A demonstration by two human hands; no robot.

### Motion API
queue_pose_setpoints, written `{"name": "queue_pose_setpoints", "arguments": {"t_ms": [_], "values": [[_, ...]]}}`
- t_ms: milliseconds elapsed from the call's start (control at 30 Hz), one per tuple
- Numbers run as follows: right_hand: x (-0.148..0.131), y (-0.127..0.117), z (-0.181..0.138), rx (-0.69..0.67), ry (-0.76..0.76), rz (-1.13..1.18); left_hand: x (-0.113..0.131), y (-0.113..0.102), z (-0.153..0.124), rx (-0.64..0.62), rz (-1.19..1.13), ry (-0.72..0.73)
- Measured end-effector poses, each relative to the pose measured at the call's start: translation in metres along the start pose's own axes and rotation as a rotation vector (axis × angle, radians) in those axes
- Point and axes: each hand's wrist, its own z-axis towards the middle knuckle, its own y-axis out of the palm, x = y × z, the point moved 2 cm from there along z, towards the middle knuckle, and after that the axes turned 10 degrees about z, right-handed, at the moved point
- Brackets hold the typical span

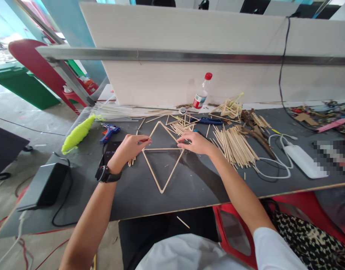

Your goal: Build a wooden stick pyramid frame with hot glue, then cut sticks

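Note:
My left hand (134,147) pinches the left leg of a V of thin wooden sticks (167,129), whose point faces away from me. The fingers of my right hand (197,142) close on its other leg. Directly below, nearer the table's front edge, a triangle of wooden sticks (152,171) has one corner towards me. Together the two shapes form a diamond with a crossbar; whether they are joined at the sides, I cannot tell. A dark phone (112,149) lies partly under my left wrist, with several loose sticks beside it.
A pile of sticks (234,146) lies right of my right hand. Farther back stand a bottle (201,93) and a small stick structure (228,108). A blue glue gun (110,132) and yellow-green plush toy (79,133) are left. A white power bank (304,161) with cable lies right.

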Motion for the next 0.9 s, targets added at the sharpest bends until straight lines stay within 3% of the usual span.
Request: {"name": "queue_pose_setpoints", "arguments": {"t_ms": [267, 467, 700, 900], "values": [[0.016, 0.005, -0.003, -0.006, -0.001, 0.083, -0.008, 0.008, -0.002, -0.009, -0.132, -0.066], [0.024, -0.009, -0.022, -0.086, 0.233, 0.042, -0.008, 0.013, -0.004, -0.005, -0.163, -0.082], [0.026, 0.003, -0.014, -0.205, 0.157, -0.054, -0.006, 0.017, -0.003, -0.034, -0.134, -0.079], [0.033, 0.012, -0.009, -0.195, 0.074, -0.045, 0.000, 0.015, -0.003, -0.044, -0.118, -0.084]]}}
